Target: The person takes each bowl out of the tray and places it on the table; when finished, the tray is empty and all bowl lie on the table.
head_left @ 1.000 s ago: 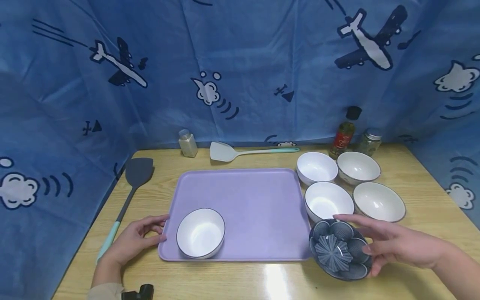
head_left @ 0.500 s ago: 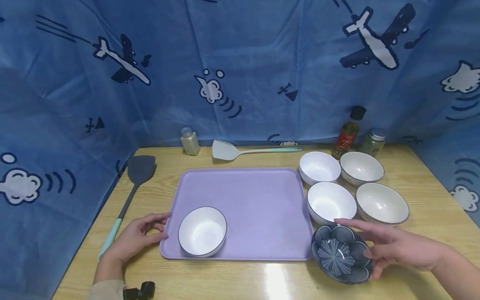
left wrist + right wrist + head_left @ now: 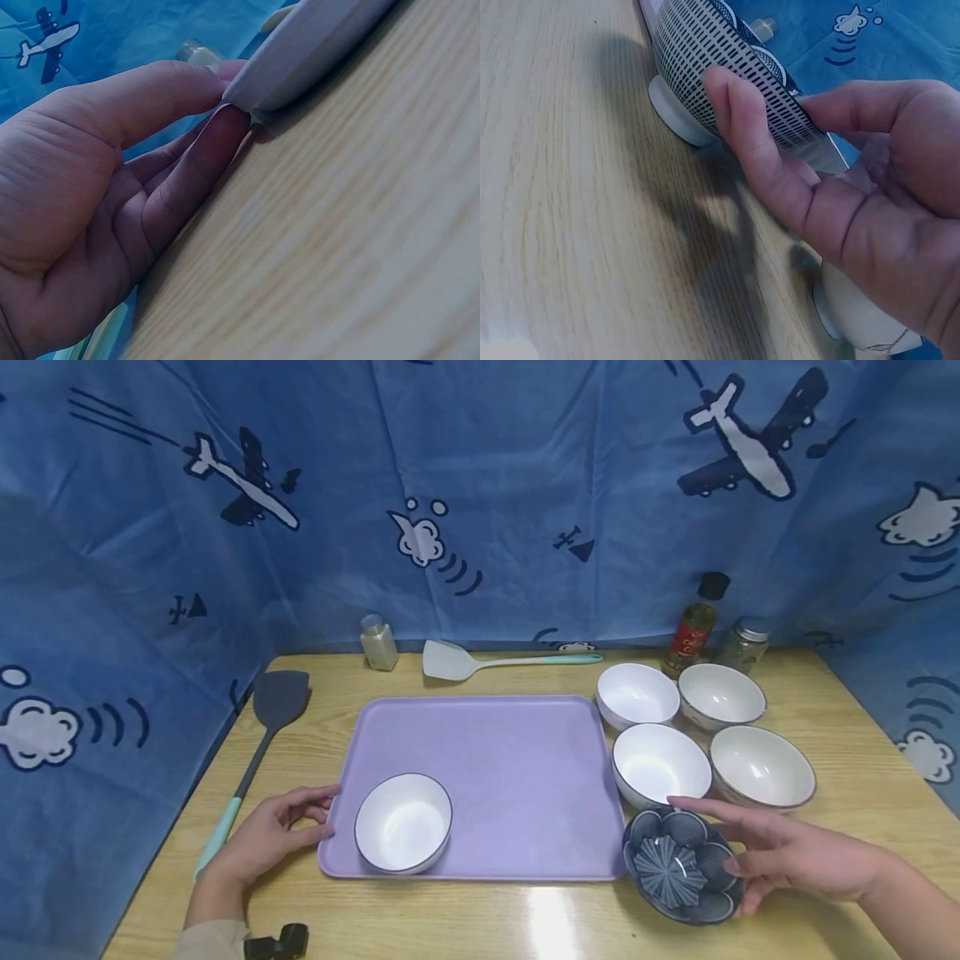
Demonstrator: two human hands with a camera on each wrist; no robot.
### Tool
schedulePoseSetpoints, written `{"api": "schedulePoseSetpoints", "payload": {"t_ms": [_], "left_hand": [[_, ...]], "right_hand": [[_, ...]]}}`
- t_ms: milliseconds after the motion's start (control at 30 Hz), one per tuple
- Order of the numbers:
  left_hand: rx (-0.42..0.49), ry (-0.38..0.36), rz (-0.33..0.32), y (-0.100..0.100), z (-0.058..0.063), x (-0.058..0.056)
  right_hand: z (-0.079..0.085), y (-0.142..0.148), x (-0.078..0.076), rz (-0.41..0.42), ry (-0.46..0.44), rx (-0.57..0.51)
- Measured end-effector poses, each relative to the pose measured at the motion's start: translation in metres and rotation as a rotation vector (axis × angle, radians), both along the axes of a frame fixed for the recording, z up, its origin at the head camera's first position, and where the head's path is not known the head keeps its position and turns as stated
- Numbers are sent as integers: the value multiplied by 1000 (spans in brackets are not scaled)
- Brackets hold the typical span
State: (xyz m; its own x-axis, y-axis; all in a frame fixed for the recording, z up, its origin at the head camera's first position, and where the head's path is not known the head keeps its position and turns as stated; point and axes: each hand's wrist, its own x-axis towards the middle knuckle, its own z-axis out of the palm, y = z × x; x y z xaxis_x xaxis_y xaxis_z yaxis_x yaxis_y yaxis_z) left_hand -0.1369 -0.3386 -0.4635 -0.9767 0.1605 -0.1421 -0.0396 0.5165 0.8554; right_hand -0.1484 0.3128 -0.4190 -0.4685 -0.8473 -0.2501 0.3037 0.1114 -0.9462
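My left hand (image 3: 273,835) is at the near left side of a lilac tray (image 3: 517,785); in the left wrist view its thumb lies over the tray's rim (image 3: 300,56) and a finger tucks under it. On the tray's near left part stands a white bowl with a dark rim (image 3: 403,824). Beyond the tray's near right corner, my right hand (image 3: 802,852) grips a dark blue bowl with a petal pattern inside (image 3: 678,868), thumb over the rim. Its outside shows dark dashes on white (image 3: 705,64). The bowl's white foot (image 3: 676,112) is close over the table.
Two white bowls (image 3: 637,693) and two cream bowls (image 3: 761,766) cluster right of the tray. Behind them stand a sauce bottle (image 3: 690,631) and a glass jar (image 3: 744,643). A pale spatula (image 3: 450,662) and a shaker (image 3: 378,643) lie at the back; a grey spatula (image 3: 273,710) is left.
The dark blue bowl in my right hand has shifted slightly toward the near edge of the table. My left hand stays at the tray's rim.
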Motion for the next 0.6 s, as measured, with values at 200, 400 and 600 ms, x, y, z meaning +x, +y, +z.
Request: {"api": "schedulePoseSetpoints", "payload": {"t_ms": [200,400,600], "left_hand": [[-7,4,5,-1,0,0],[9,10,-5,-2,-1,0],[13,13,-1,0,-2,0]], "right_hand": [[-1,0,0,-25,8,17],[1,0,2,-66,40,60],[13,1,6,-123,177,246]]}}
